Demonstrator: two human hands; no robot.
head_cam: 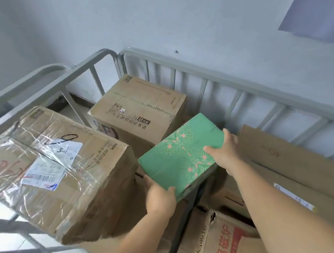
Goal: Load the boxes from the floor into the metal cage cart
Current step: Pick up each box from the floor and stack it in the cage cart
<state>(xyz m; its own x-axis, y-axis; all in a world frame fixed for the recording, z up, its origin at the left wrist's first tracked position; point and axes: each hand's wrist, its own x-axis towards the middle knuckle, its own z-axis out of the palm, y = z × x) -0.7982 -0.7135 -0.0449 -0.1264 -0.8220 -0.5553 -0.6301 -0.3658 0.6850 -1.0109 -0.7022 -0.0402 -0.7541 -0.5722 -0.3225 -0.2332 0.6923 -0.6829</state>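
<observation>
A green box with a floral pattern hangs tilted above the middle of the grey metal cage cart. My left hand grips its near lower corner. My right hand holds its far right edge, thumb on the top face. Inside the cart a taped brown carton with a shipping label lies at the left. Behind it stands a brown carton with black print. Under the green box only part of a brown carton shows.
A large flat brown carton fills the cart's right side. A carton with red lettering sits at the lower right. The cart's railing stands against a pale wall. Floor shows through the bars at far left.
</observation>
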